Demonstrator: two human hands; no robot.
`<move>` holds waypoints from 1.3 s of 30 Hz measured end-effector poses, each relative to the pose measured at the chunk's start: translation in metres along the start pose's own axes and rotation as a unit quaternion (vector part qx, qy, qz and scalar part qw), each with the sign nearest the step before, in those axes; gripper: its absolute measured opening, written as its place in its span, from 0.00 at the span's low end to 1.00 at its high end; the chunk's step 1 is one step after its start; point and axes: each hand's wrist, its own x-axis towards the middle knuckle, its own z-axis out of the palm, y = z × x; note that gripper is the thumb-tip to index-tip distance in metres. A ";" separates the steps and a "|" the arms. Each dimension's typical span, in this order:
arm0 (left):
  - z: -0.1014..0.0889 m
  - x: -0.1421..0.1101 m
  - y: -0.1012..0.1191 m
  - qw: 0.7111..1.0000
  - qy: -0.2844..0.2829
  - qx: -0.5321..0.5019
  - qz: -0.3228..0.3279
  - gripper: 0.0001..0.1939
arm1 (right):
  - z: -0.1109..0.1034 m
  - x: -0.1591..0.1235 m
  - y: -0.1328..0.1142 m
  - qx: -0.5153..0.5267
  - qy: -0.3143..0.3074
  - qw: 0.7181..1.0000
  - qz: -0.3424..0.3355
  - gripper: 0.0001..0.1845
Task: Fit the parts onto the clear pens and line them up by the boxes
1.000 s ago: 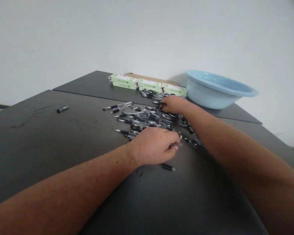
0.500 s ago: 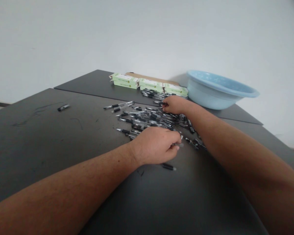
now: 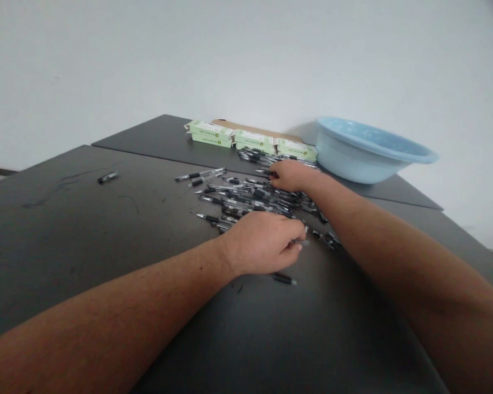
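Many black-and-clear gel pens (image 3: 246,191) lie in a loose pile on the dark table. My left hand (image 3: 267,243) is closed at the near edge of the pile, and the clear end of a pen (image 3: 303,242) pokes out past its thumb and fingers. Just below this hand, another pen (image 3: 284,279) partly shows on the table. My right hand (image 3: 290,175) reaches over the far side of the pile, thumb and fingers pinched on a pen (image 3: 265,172). The palm sides of both hands are hidden.
Several pale green boxes (image 3: 211,134) stand in stacks behind the pens, with a brown cardboard piece (image 3: 263,131) at their back. A light blue basin (image 3: 353,158) sits at the back right. One short pen part (image 3: 107,177) lies apart on the left. A seam crosses the table.
My right hand has shifted very slightly left, still pinched over the pile. My left hand stays closed in nearly the same place. The whole view has moved a little.
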 end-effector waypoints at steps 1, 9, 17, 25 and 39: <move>0.000 0.000 0.000 1.000 0.000 0.000 -0.002 0.08 | 0.000 0.000 0.000 0.001 -0.004 1.000 -0.003 0.14; 0.000 0.000 0.000 1.000 -0.002 -0.003 -0.003 0.08 | 0.004 0.000 0.000 0.008 -0.022 1.000 0.008 0.12; -0.001 0.000 0.000 1.000 -0.005 0.000 0.002 0.08 | 0.006 -0.002 0.003 0.010 -0.011 1.000 0.022 0.14; -0.001 0.000 0.000 1.000 -0.003 0.000 0.002 0.08 | -0.005 -0.005 0.004 0.024 0.012 0.999 0.039 0.15; 0.002 0.001 -0.004 1.000 0.017 0.011 0.005 0.10 | -0.017 -0.183 0.035 0.069 -0.054 0.991 0.097 0.09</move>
